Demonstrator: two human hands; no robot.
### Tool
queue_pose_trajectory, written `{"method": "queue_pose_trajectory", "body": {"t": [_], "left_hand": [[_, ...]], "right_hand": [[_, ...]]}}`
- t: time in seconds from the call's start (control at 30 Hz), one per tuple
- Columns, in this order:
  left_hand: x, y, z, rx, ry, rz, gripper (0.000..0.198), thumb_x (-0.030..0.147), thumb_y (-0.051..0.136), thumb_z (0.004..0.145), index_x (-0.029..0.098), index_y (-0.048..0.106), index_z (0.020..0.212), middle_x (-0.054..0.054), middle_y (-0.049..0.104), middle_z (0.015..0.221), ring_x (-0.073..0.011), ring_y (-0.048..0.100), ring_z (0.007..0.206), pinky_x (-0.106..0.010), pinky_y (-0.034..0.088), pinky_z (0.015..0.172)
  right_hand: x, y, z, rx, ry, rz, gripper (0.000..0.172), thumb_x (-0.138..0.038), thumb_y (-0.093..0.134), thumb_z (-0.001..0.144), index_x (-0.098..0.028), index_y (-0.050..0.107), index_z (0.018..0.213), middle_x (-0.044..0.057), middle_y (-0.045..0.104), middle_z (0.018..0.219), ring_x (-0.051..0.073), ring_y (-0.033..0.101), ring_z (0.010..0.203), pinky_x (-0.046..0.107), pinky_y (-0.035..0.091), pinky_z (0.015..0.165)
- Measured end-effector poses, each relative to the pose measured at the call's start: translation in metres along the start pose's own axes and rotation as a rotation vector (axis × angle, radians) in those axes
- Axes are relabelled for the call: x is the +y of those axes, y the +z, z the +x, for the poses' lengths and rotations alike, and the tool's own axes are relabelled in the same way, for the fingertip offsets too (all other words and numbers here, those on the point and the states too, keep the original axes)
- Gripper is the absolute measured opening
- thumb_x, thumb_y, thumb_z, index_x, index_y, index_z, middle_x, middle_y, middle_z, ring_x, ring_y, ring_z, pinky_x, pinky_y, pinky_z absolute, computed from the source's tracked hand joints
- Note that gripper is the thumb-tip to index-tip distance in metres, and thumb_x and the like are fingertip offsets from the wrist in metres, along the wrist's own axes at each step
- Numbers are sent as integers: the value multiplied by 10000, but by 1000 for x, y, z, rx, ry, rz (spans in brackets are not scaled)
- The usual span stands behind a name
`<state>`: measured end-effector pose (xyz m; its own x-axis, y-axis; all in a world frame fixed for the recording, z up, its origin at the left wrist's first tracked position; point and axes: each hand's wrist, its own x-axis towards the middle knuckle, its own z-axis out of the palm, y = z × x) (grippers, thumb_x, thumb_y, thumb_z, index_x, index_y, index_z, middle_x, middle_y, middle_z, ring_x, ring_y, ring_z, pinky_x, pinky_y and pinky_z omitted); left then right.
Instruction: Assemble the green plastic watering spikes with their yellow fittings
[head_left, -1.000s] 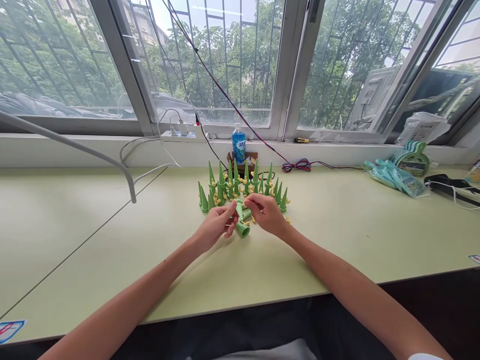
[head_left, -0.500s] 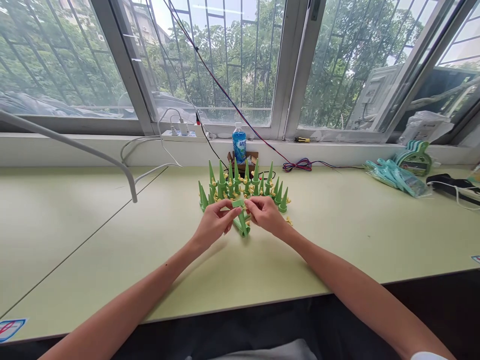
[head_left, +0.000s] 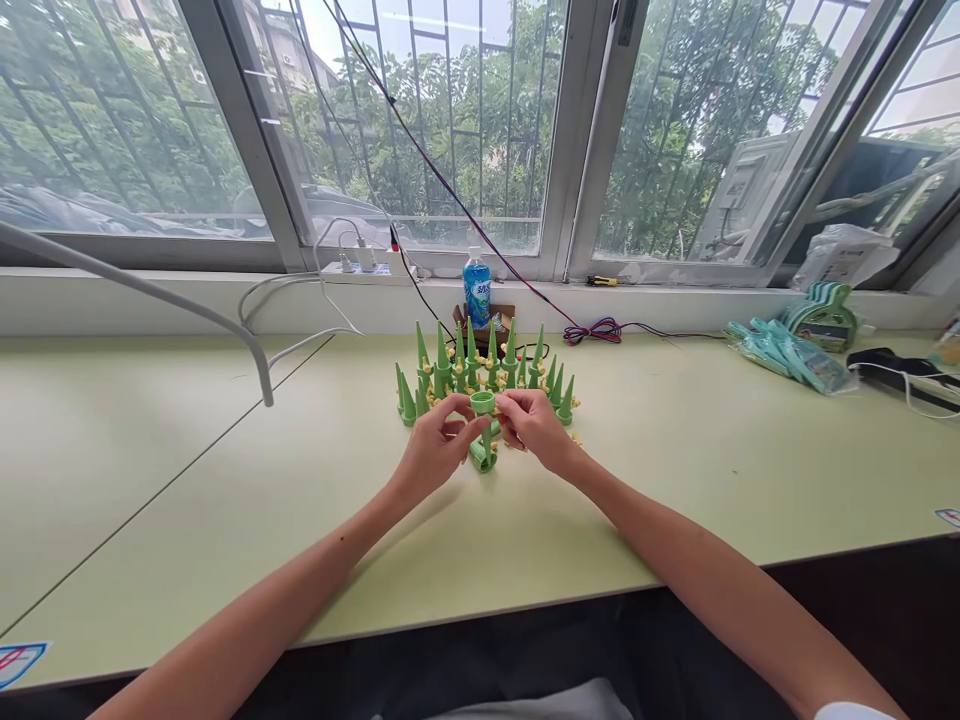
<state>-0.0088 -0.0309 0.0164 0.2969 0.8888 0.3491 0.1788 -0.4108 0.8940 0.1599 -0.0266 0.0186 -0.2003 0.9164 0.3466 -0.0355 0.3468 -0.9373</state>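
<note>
Between my hands a green plastic spike [head_left: 483, 403] is held point down, its round open end facing up. My left hand [head_left: 441, 440] pinches it from the left. My right hand [head_left: 531, 425] is closed at its right side, thumb and fingertip at the rim; a small yellowish part seems to be between those fingers, too small to tell clearly. Just beyond stand several green cones [head_left: 442, 365] with small yellow pieces on them. Under the held spike, more green pieces [head_left: 484, 458] lie on the table.
A blue-labelled bottle [head_left: 477, 288] stands behind the cones by a small brown box. Coiled cable [head_left: 600, 331] lies at the back. Packaged turquoise items [head_left: 787, 355] and a black object [head_left: 904, 372] sit at right. A grey curved bar [head_left: 225, 322] crosses the left side.
The held green spike has tipped so that its round opening now shows upward. Both hands have shifted only slightly, still at the piece.
</note>
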Motion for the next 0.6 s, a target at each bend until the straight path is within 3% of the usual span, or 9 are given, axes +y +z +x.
{"method": "queue_pose_trajectory", "body": {"t": [0.13, 0.27, 0.47, 0.6], "left_hand": [[0, 0, 1, 16, -19, -77, 367, 561, 548, 864, 198, 513, 830, 69, 443, 528, -71, 427, 379, -207, 310, 376], [2, -3, 4, -24, -163, -276, 516, 644, 449, 875, 167, 516, 688, 28, 459, 544, -86, 448, 399, -221, 342, 364], [6, -3, 4, -183, -350, -479, 519, 631, 522, 844, 139, 539, 677, -25, 542, 643, -81, 450, 449, -217, 347, 374], [4, -4, 4, -220, -369, -524, 452, 579, 596, 825, 144, 540, 716, 3, 506, 623, -72, 439, 463, -205, 347, 391]], "right_hand": [[1, -2, 0, 119, -81, -72, 405, -450, 494, 907, -201, 402, 602, -64, 378, 431, 70, 339, 370, 222, 268, 387], [3, -3, 0, 165, -170, -216, 412, -494, 464, 928, -202, 427, 640, -53, 362, 481, 92, 373, 446, 232, 294, 441], [1, -2, -4, 71, -339, -459, 364, -418, 452, 948, -184, 473, 670, -35, 394, 577, 94, 326, 535, 240, 285, 519], [0, -2, -4, 23, -372, -477, 325, -380, 443, 952, -179, 504, 703, -30, 440, 606, 95, 347, 551, 235, 296, 540]]}}
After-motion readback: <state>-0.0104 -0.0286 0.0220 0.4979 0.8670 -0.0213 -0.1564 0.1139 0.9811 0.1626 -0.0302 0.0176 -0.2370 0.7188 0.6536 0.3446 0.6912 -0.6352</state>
